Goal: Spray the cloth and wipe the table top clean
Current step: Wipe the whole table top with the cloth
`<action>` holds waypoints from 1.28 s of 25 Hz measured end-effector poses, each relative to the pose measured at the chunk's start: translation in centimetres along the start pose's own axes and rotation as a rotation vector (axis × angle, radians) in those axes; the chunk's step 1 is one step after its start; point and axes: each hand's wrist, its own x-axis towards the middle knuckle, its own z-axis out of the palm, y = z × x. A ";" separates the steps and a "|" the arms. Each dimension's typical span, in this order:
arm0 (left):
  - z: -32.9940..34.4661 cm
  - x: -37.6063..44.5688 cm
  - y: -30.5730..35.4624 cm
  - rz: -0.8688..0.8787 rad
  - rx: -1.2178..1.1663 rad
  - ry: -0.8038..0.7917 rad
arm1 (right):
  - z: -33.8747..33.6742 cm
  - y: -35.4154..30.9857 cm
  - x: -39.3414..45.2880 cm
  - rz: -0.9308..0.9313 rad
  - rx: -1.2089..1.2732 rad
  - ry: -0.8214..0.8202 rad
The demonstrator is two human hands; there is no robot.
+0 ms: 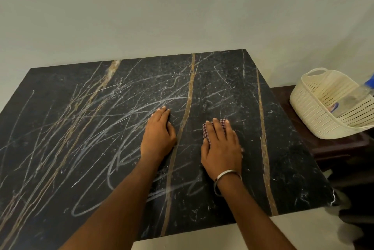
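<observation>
The checked cloth [222, 123] lies on the black marble bench [253, 108], pressed flat under the right hand [221, 148], fingers straight. The left hand [158, 131] rests open beside it among chalk scribbles [121, 148]. A spray bottle [352, 98] lies in the cream basket [309, 108] alongside

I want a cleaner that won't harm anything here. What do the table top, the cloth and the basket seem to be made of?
Table top: looks like dark polished stone or a marble-look laminate, with gold and white veins; pale scribbles cover its left part.
Cloth: woven fabric, seemingly cotton, small red-and-white check, flat under the right hand.
Basket: cream moulded plastic, rows of punched holes.
</observation>
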 end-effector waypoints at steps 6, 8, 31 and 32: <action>-0.1 0.0 -0.3 -0.006 -0.017 -0.018 | -0.6 3.4 1.7 -0.049 -0.025 -0.009; 0.0 0.0 -0.2 -0.007 -0.016 -0.017 | -0.9 5.6 2.7 0.036 -0.043 -0.001; -0.1 0.1 0.1 -0.018 0.003 -0.024 | 0.2 1.9 6.4 0.053 -0.025 0.015; -0.1 0.1 0.1 -0.021 0.010 -0.024 | 0.4 1.0 6.5 0.021 -0.020 0.007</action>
